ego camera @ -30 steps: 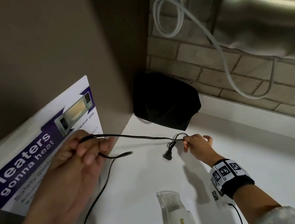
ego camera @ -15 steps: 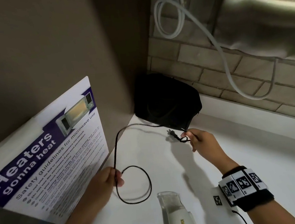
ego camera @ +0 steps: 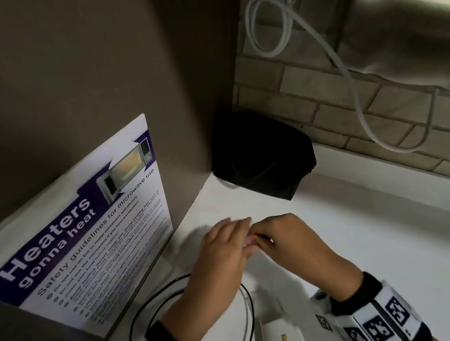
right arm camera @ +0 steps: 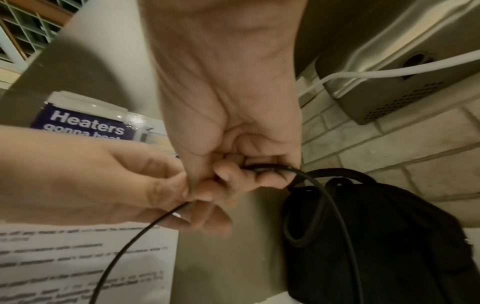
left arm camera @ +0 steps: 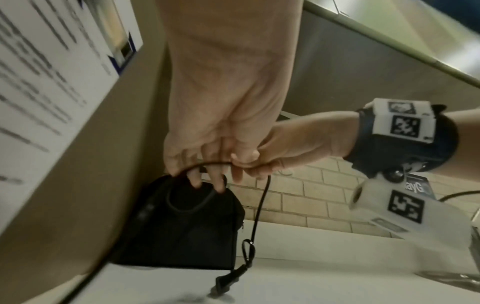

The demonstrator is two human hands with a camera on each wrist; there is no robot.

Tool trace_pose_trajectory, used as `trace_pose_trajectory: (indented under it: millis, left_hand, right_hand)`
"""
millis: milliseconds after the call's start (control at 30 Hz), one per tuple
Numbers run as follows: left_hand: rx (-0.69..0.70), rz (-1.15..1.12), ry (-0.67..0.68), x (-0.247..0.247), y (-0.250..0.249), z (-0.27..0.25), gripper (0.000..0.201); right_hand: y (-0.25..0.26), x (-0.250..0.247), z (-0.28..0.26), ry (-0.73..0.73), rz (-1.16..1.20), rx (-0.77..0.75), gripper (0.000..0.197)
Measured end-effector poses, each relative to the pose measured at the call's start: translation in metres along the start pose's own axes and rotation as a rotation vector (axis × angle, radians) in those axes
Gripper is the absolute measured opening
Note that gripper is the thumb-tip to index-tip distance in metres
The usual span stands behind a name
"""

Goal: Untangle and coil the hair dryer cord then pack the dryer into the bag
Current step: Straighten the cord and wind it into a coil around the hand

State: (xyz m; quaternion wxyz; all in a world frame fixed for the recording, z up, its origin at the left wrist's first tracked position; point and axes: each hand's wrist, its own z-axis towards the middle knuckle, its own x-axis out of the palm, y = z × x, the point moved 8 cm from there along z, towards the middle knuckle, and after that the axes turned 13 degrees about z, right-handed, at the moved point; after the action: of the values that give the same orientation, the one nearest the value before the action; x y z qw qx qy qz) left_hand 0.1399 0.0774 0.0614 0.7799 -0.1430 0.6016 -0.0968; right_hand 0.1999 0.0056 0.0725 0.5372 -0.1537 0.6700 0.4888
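Cord, thin and black, runs between both hands just in front of the black bag. The left hand has its fingers curled over a stretch of the cord, and the right hand pinches the same cord with its fingers folded tight around it; the two hands touch at the fingertips. In the left wrist view a length of cord hangs down from the right hand to the white counter, ending in a small loop and the plug, which lies on the counter just in front of the bag. More cord lies in loose loops on the counter, on the nearer side of the hands from the bag. The pale hair dryer lies on the counter beside those loops, well apart from the bag, only partly in view at the lower edge. The bag stands in the corner against a brick wall. Left of the bag a microwave safety poster is fixed on a brown panel. Above the bag a white hose loops on the brick, beside a steel appliance.
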Motion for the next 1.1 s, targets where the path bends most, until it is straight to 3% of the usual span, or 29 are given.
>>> trace_pose_trajectory:
  millis: [67, 133, 200, 333, 467, 700, 933, 1100]
  left_hand:
    - [-0.065, -0.094, 0.086, 0.0, -0.003, 0.006, 0.051]
    - [-0.187, -0.332, 0.154, 0.007, 0.009, 0.006, 0.045]
    - [-0.285, -0.498, 0.071, 0.002, 0.025, 0.005, 0.029]
    - [-0.375, -0.508, -0.041, -0.006, 0.05, 0.004, 0.025]
    - [-0.424, -0.509, -0.14, -0.012, 0.07, -0.006, 0.028]
    - [-0.61, -0.671, -0.112, -0.001, 0.095, -0.026, 0.035]
    - [-0.696, -0.723, -0.154, -0.001, 0.104, -0.035, 0.041]
    - [-0.542, -0.416, -0.016, 0.014, 0.105, -0.031, 0.039]
  right_hand:
    - [0.004, 0.001, -0.001, -0.017, -0.046, -0.02, 0.023]
    - [-0.002, -0.003, -0.003, -0.043, 0.016, -0.012, 0.032]
    - [-0.011, -0.008, -0.004, -0.092, 0.101, -0.025, 0.042]
    - [-0.027, -0.015, -0.006, -0.176, 0.163, -0.03, 0.039]
    - [-0.044, -0.002, -0.006, -0.119, 0.132, 0.063, 0.035]
    - [-0.082, 0.016, -0.01, -0.073, 0.051, 0.23, 0.036]
    - [-0.108, 0.02, -0.011, -0.097, 0.166, 0.299, 0.028]
    - [-0.109, 0.009, -0.013, -0.154, 0.174, 0.331, 0.026]
